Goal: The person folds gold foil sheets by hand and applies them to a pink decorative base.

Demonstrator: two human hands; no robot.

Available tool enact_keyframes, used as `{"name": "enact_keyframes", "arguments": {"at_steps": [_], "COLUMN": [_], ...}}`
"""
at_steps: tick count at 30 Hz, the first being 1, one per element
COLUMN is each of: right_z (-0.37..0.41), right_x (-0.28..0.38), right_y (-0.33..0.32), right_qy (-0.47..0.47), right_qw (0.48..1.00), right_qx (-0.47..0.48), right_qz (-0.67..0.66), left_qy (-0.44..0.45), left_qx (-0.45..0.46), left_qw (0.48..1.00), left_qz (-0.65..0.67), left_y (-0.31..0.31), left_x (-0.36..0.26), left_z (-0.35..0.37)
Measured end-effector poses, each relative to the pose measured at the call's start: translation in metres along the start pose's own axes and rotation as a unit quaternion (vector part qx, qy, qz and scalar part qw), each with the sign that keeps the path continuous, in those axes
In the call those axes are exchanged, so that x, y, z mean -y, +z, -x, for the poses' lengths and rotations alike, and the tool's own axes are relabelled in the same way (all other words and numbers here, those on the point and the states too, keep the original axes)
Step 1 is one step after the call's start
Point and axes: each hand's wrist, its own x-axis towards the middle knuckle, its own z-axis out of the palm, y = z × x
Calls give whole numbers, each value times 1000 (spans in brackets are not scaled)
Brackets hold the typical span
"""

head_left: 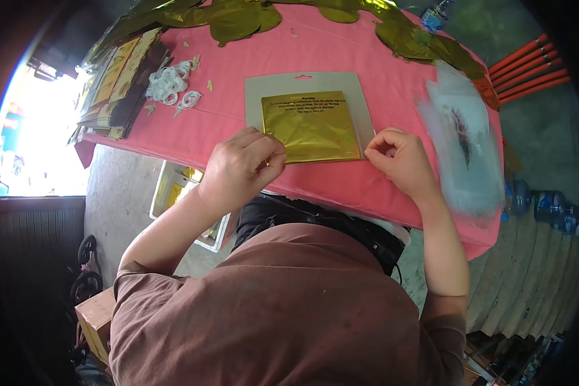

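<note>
A folded gold foil packet (315,138) lies in a clear plastic bag (307,103) printed with a dark warning text. Behind it is a grey-beige backing card (256,87) with a hanging slot at its top. At the lower left corner of the bag, my left hand (246,162) is closed in a pinch. My right hand (402,159) pinches the bag's lower right edge with thumb and forefinger. The thin film between the fingers is barely visible.
A pink-covered table (219,58) bears a stack of printed cards (119,83), white ribbon rolls (170,83), gold foil balloons (244,22) at the back and clear plastic bags (463,141) at right. A white bin (164,186) stands below.
</note>
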Motion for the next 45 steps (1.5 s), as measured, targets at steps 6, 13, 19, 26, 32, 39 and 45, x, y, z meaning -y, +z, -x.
{"name": "enact_keyframes", "arguments": {"at_steps": [6, 13, 19, 26, 32, 39, 45], "right_z": [-7, -12, -13, -7, -1, 4, 3], "right_x": [17, 19, 3, -1, 12, -5, -16], "right_y": [-5, -7, -8, -4, 6, 18, 11], "right_qy": [143, 176, 142, 103, 68, -28, -55], "right_qw": [987, 981, 988, 994, 990, 977, 982], "right_qx": [50, 75, 49, 15, -22, -107, -115], "right_qz": [-54, -38, -23, 34, 120, 185, 136], "left_qy": [-24, -86, -77, -97, -219, -317, -77], "left_qx": [17, 34, -4, -21, 33, -83, -188], "left_qw": [999, 996, 992, 977, 954, 932, 979], "left_qz": [-17, -3, -96, -187, -203, 156, -28], "left_y": [0, -6, -3, -9, -15, -4, 7], "left_x": [1, 6, 4, -3, -17, -9, 4], "left_z": [-3, 2, 11, 21, 34, 55, 70]}}
